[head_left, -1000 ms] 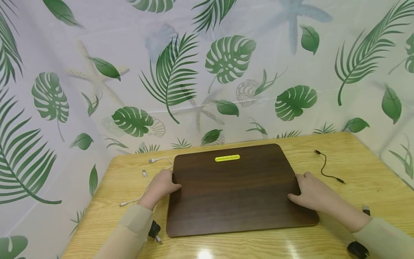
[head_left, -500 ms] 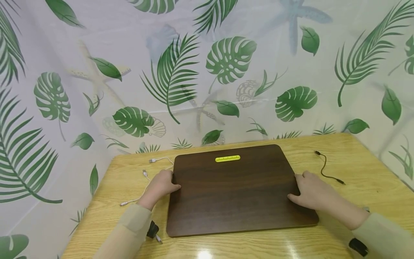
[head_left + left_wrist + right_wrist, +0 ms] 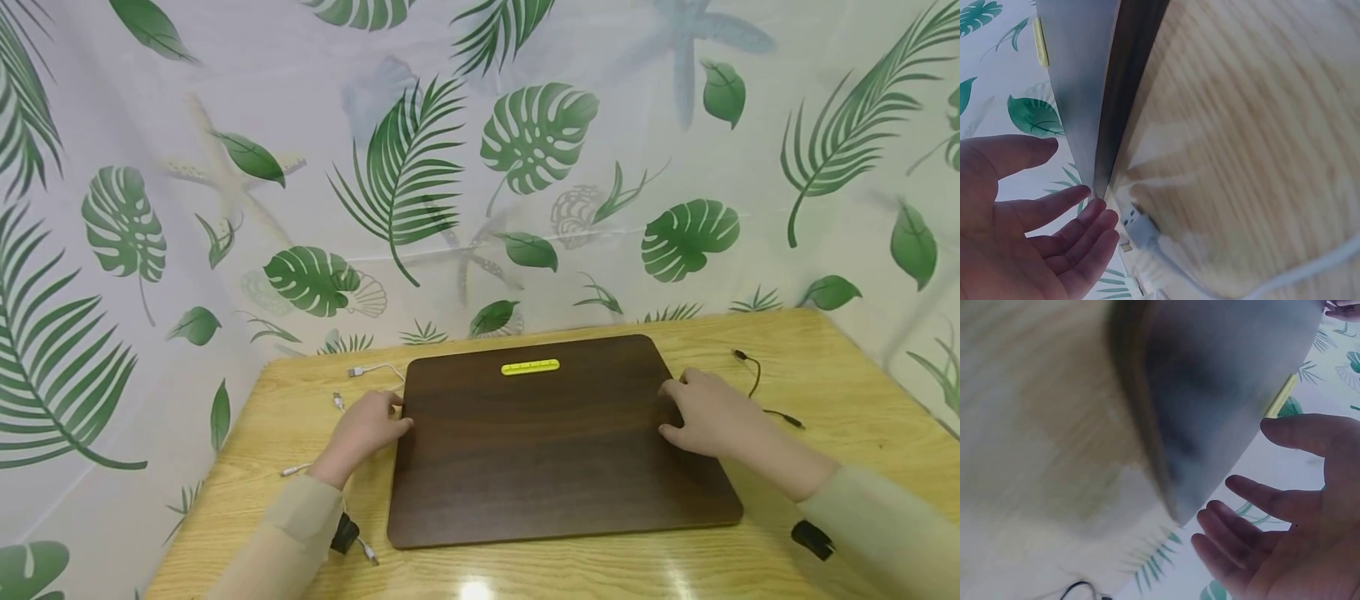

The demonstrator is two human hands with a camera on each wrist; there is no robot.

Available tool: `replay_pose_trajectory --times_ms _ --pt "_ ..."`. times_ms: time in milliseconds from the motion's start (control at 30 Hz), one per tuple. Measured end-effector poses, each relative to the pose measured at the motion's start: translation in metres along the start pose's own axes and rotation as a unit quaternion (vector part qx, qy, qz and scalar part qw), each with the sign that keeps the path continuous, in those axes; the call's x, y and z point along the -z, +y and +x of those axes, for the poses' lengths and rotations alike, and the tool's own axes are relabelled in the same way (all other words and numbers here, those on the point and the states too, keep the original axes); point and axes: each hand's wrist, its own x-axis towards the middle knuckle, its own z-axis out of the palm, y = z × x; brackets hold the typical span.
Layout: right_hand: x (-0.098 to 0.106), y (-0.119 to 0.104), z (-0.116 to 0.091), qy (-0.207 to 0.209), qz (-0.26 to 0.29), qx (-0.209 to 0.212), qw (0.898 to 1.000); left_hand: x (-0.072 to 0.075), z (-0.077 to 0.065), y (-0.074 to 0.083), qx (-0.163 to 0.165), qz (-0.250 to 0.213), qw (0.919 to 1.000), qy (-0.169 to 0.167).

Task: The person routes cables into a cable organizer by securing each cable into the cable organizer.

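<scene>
A dark brown wooden board (image 3: 555,454) with rounded corners lies flat on the wood-grain table. Set near its far edge is a yellow strip (image 3: 530,367) with ruler-like marks. Beside the board's left edge is my left hand (image 3: 365,429), its thumb over the edge. The left wrist view shows that hand (image 3: 1035,231) with loosely bent fingers at the board's edge; whether they touch it I cannot tell. My right hand (image 3: 708,412) is over the right edge. In the right wrist view its fingers are spread and relaxed, apart from the board.
White cables lie left of the board, with USB plugs (image 3: 356,372) on the table (image 3: 300,392). Another white plug (image 3: 368,552) is near the front left. A short black cable (image 3: 785,418) lies at the right, partly behind my right hand. A leaf-print cloth (image 3: 480,167) hangs behind.
My right hand has come off the board's right edge and moved up and slightly inward. My left hand has shifted slightly to the left, drawing its thumb back. The board has stayed put.
</scene>
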Motion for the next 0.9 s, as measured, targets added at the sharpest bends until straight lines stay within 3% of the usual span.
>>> replay_pose_trajectory --times_ms 333,900 --pt "0.011 -0.023 0.037 0.009 0.016 0.032 0.999 0.009 -0.002 -0.006 0.009 -0.003 0.9999 0.003" --pt "0.015 -0.09 0.091 -0.001 0.019 0.057 0.998 0.022 0.001 -0.02 0.011 0.019 0.9997 0.007"
